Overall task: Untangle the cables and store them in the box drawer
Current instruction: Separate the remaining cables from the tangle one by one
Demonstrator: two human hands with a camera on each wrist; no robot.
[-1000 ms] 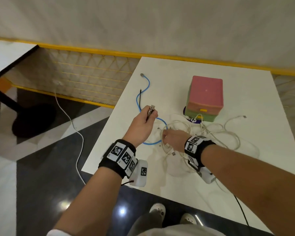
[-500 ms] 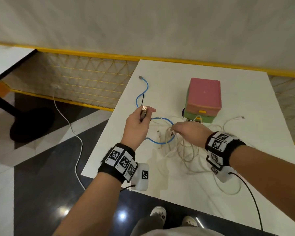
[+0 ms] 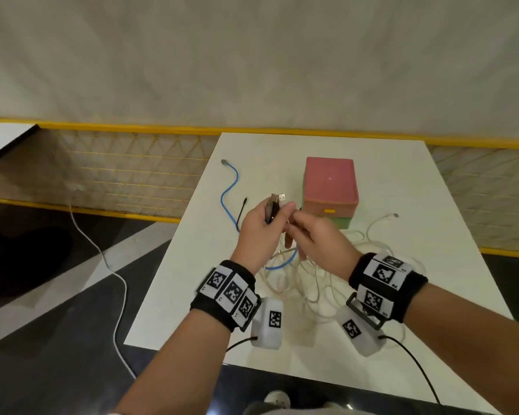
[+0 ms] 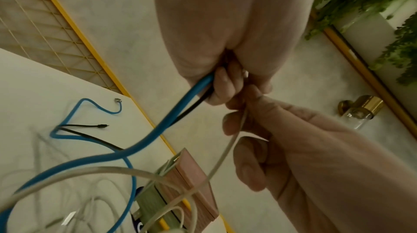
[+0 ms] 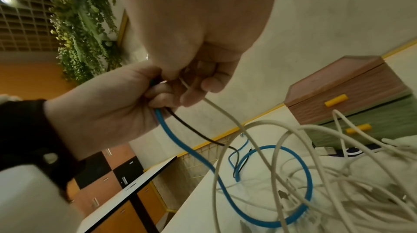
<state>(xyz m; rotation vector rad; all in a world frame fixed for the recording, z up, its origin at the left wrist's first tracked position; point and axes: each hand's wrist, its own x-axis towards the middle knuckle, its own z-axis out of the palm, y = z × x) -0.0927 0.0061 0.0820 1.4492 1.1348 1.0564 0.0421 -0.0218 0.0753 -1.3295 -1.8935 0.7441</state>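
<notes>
My left hand (image 3: pixel 270 226) is raised above the table and grips the plug ends (image 3: pixel 275 202) of a blue cable (image 4: pixel 180 103) and a thin black cable (image 4: pixel 192 110). My right hand (image 3: pixel 309 235) is close against it and pinches a white cable (image 4: pixel 225 151) that runs down to the tangle of white cables (image 3: pixel 315 286) on the table. The far part of the blue cable (image 3: pixel 229 193) and the black cable's tip (image 3: pixel 242 208) lie on the table at the left. The box (image 3: pixel 330 187), pink over green with yellow drawer handles (image 5: pixel 336 100), stands behind my hands with both drawers shut.
The white table (image 3: pixel 402 339) has its left edge near the blue cable. A yellow-framed mesh fence (image 3: pixel 132 175) runs behind it. One white plug end (image 3: pixel 395 215) lies right of the box. A loose white cord (image 3: pixel 114 277) trails over the floor at the left.
Both hands have risen from the table. My right hand left the tangle and came up to my left hand with a white cable. The left hand still holds the blue and black ends.
</notes>
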